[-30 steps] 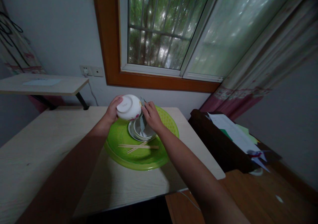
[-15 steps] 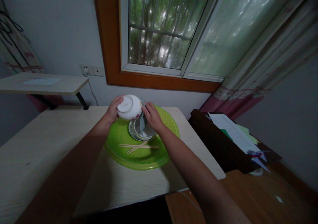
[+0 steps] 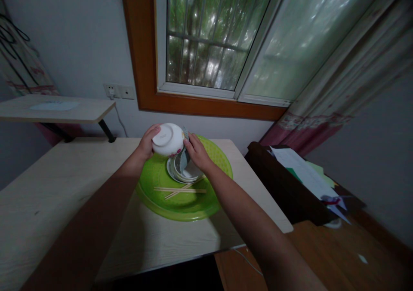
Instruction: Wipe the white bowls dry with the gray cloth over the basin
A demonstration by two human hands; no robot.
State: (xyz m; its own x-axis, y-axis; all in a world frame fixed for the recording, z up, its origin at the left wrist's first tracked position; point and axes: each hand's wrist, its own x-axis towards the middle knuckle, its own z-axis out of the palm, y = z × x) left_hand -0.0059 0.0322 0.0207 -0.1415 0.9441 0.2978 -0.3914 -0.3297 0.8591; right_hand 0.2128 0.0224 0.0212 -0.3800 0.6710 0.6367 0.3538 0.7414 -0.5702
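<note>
My left hand (image 3: 149, 141) grips a white bowl (image 3: 167, 139) by its left side. The bowl is tipped, its base turned toward me and its mouth facing away to the right. In my right hand (image 3: 196, 150) is a grey-green cloth (image 3: 184, 160), pressed at the bowl's right rim and hanging below it. Under the cloth, stacked white bowls and plates (image 3: 176, 175) sit on a round green tray (image 3: 155, 207). Pale wooden chopsticks (image 3: 179, 190) lie crossed in front of the stack. The inside of the held bowl is hidden.
The tray rests on a light wood table (image 3: 80, 170). A raised shelf (image 3: 58, 108) with a paper on it stands at the left. To the right, papers (image 3: 303, 175) lie on a dark brown piece of furniture. A window (image 3: 206, 37) is behind the table.
My right hand and the cloth have shifted slightly against the bowl's rim, and the hanging cloth has changed shape. The left hand and bowl stay nearly in place.
</note>
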